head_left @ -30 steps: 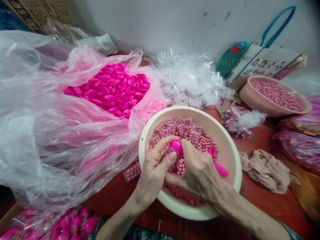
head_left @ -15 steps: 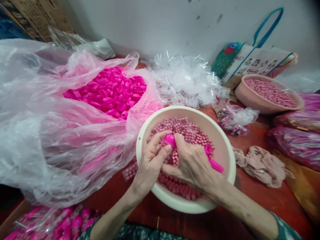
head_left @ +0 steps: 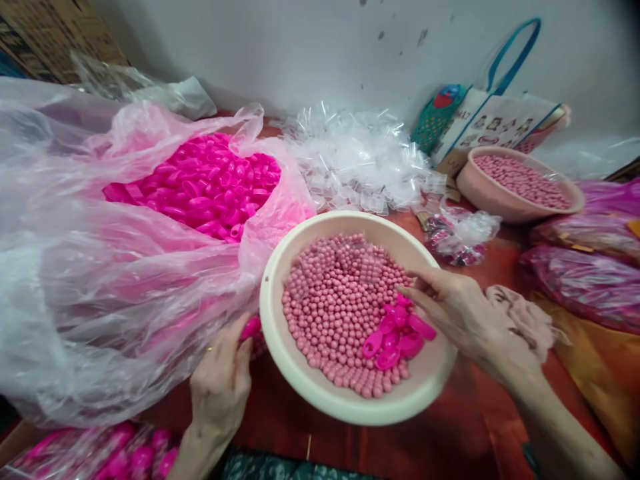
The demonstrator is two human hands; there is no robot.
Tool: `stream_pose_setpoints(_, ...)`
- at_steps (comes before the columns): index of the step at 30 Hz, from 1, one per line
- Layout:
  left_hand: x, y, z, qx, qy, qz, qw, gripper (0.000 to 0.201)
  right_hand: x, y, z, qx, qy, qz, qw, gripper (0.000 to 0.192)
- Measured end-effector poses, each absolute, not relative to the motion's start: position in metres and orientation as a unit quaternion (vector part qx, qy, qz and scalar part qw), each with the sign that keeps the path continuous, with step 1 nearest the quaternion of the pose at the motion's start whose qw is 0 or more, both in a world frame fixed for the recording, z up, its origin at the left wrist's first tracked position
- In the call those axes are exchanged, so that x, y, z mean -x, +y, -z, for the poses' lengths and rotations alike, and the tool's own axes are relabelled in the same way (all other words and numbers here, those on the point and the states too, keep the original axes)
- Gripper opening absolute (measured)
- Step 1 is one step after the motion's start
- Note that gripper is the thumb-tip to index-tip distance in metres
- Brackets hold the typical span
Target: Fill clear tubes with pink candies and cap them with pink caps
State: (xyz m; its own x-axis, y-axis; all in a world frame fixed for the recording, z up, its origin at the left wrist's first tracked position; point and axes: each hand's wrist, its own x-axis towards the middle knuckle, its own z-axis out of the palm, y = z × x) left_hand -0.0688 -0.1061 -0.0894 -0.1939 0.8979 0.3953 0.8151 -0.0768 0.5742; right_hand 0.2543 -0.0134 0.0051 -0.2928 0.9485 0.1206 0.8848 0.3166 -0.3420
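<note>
My left hand point(head_left: 223, 370) is left of the cream basin point(head_left: 270, 293), its thumb and fingers pinched on a glossy magenta plastic piece point(head_left: 251, 327). Inside the basin lie many pink beads point(head_left: 330, 313), some in small clear packets point(head_left: 370, 267) toward the far side. A small heap of magenta plastic pieces point(head_left: 390, 340), several with oval openings, rests on the beads at the right. My right hand point(head_left: 457, 310) reaches over the basin's right rim, just above that heap. Its thumb and fingers are apart, and I see nothing held between them.
A large translucent bag point(head_left: 150, 280) of magenta pieces point(head_left: 205, 187) lies open at left. Behind the basin is a pile of clear plastic pieces point(head_left: 365, 160). A second bead basin point(head_left: 480, 190), a crumpled cloth point(head_left: 523, 320) and purple packages point(head_left: 580, 280) are at right.
My hands have parted from above the basin. The left has moved left and down with a magenta piece; the right has moved to the basin's right side, uncovering the beads and magenta heap.
</note>
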Motion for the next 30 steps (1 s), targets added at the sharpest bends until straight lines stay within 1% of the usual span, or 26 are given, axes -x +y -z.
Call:
stream_pose_setpoints(2,0.069,-0.1,0.097,-0.669,0.676,-0.309,-0.013,0.034,-0.247,-0.005,-0.001,0.554,-0.815,-0.081,0.151,0.01)
stream_pose_setpoints(4,0.067,-0.092,0.098,-0.668,0.692,-0.267,-0.066,0.035,-0.241,0.007,0.006,0.531,-0.83,-0.068,0.154,0.011)
stream_pose_setpoints(7,0.068,-0.08,0.097,-0.654,0.716,-0.218,-0.114,0.035,-0.238,0.025,0.021,0.501,-0.849,-0.072,0.152,0.013)
stream_pose_setpoints(9,0.07,-0.076,0.097,-0.646,0.722,-0.216,-0.123,0.034,-0.239,0.032,0.03,0.496,-0.851,-0.075,0.157,0.011)
stream_pose_setpoints(12,0.07,-0.078,0.096,-0.638,0.713,-0.269,-0.11,0.031,-0.24,0.036,0.036,0.501,-0.844,-0.084,0.171,0.009)
stream_pose_setpoints(15,0.064,-0.09,0.085,-0.629,0.67,-0.382,-0.095,0.024,-0.24,0.035,0.031,0.504,-0.837,-0.108,0.181,0.008)
stream_pose_setpoints(18,0.05,-0.103,0.061,-0.622,0.609,-0.486,-0.073,0.032,-0.237,0.029,0.017,0.505,-0.83,-0.134,0.194,0.011)
stream_pose_setpoints(20,0.038,-0.105,0.04,-0.628,0.579,-0.52,-0.028,0.038,-0.232,0.022,0.004,0.499,-0.822,-0.163,0.218,0.012)
stream_pose_setpoints(22,0.023,-0.099,0.022,-0.63,0.563,-0.531,0.059,0.037,-0.225,0.014,-0.009,0.486,-0.812,-0.204,0.249,0.013)
stream_pose_setpoints(25,0.001,-0.079,0.003,-0.636,0.559,-0.476,0.24,0.039,-0.209,0.0,-0.027,0.448,-0.808,-0.266,0.276,0.011)
stream_pose_setpoints(27,-0.012,-0.065,-0.002,-0.641,0.544,-0.426,0.334,0.042,-0.199,-0.007,-0.036,0.419,-0.813,-0.295,0.276,0.01)
stream_pose_setpoints(30,-0.023,-0.054,-0.003,-0.633,0.506,-0.393,0.435,0.03,-0.194,-0.009,-0.041,0.389,-0.815,-0.329,0.276,0.006)
